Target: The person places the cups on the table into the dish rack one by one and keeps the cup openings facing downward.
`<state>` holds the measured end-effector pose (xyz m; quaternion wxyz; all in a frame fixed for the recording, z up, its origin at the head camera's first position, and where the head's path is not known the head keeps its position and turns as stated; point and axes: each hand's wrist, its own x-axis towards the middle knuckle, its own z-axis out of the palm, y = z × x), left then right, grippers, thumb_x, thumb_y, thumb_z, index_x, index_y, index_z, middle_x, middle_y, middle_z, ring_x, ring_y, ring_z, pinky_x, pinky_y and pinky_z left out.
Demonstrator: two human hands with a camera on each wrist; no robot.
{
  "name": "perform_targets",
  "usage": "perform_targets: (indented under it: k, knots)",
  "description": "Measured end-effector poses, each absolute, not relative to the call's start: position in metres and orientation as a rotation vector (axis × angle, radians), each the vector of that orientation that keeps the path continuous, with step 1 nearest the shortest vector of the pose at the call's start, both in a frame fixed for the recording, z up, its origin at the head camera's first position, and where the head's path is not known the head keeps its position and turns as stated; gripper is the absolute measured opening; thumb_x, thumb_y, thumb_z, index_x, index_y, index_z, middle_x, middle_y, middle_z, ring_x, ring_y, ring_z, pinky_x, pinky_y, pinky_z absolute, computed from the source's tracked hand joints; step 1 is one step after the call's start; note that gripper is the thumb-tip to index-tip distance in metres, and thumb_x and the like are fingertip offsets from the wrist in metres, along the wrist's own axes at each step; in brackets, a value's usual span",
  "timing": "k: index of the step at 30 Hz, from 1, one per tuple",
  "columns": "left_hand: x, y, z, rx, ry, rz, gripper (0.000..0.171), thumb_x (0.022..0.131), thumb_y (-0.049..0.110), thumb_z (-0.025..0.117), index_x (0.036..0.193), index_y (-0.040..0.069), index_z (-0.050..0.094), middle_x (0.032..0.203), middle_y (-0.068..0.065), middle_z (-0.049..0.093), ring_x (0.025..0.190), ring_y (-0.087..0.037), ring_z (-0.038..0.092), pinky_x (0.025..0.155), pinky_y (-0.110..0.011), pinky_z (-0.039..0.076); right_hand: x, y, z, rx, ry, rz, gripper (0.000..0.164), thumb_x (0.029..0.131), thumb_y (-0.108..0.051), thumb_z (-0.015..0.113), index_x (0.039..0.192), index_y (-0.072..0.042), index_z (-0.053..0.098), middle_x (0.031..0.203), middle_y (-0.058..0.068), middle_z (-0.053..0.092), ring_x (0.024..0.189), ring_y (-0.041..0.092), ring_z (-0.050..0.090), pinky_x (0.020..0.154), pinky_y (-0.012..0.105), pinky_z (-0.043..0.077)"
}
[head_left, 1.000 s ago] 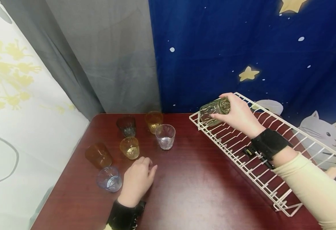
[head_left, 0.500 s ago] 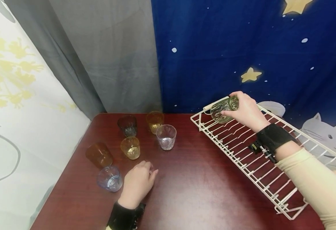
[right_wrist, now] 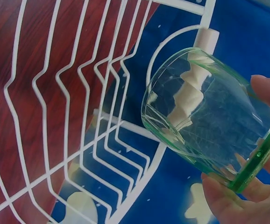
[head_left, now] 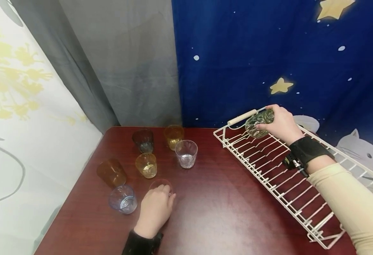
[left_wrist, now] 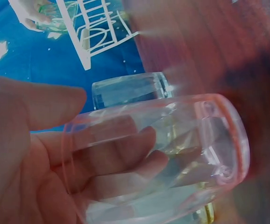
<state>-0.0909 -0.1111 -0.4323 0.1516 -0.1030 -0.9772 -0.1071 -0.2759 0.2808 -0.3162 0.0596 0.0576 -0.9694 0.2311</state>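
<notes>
Table [head_left: 212, 212], dark red, glossy, fills bottom centre of the head view. Right hand [head_left: 282, 124], right of centre, is clamped on a green glass [head_left: 253, 127]: thumb and fingers grip it by the thick base end. Glass tipped over, mouth toward lower left, held at the far end of a white wire rack [head_left: 270, 189]; can't tell if it touches the wires. Rack runs diagonally from centre to lower right, pale handle [head_left: 242, 117] at its upper left end just beside the green glass. Black strap [head_left: 310, 153] on that wrist, cream sleeve [head_left: 349, 198] behind it.

Left hand [head_left: 156, 209], bottom of frame left of centre, well apart from the other. Fingers bent about a pink glass [left_wrist: 186, 140], thumb by the rim, fingers seen through the wall in the left wrist view; how firm, can't tell. Pink glass stands upright on the table, half hidden in the head view.

More glasses left of centre: clear one [head_left: 186, 156] nearest the middle, amber one [head_left: 174, 137] behind it, dark grey one [head_left: 143, 141] at the back left, yellow one [head_left: 146, 165] in front of that, brown one [head_left: 111, 173] far left, blue one [head_left: 123, 200] just below brown.

Backdrop: grey curtain [head_left: 135, 63] upper left, blue starry curtain [head_left: 231, 63] upper right.
</notes>
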Motion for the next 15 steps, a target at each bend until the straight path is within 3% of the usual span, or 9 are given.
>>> perform_targets:
  k: [4, 15]
  knots:
    - [-0.088, -0.111, -0.437, -0.295, -2.776, -0.28, 0.017, 0.087, 0.023, 0.069, 0.081, 0.009, 0.062, 0.073, -0.002, 0.062, 0.073, -0.024, 0.066, 0.077, -0.036, 0.05, -0.281, 0.287, -0.323, 0.16, -2.957, 0.697, 0.083, 0.083, -0.035, 0.076, 0.143, 0.005, 0.035, 0.138, 0.041, 0.04, 0.128, 0.056, 0.036, 0.102, 0.067, 0.032]
    - [-0.089, -0.109, -0.445, -0.282, -2.717, -0.25, 0.018, 0.088, 0.023, 0.068, 0.079, 0.012, 0.056, 0.066, -0.001, 0.063, 0.064, -0.021, 0.063, 0.072, -0.033, 0.042, -0.298, 0.298, -0.34, 0.207, -2.994, 0.562, 0.08, 0.081, -0.031, 0.075, 0.14, 0.008, 0.037, 0.132, 0.044, 0.04, 0.123, 0.057, 0.037, 0.099, 0.068, 0.034]
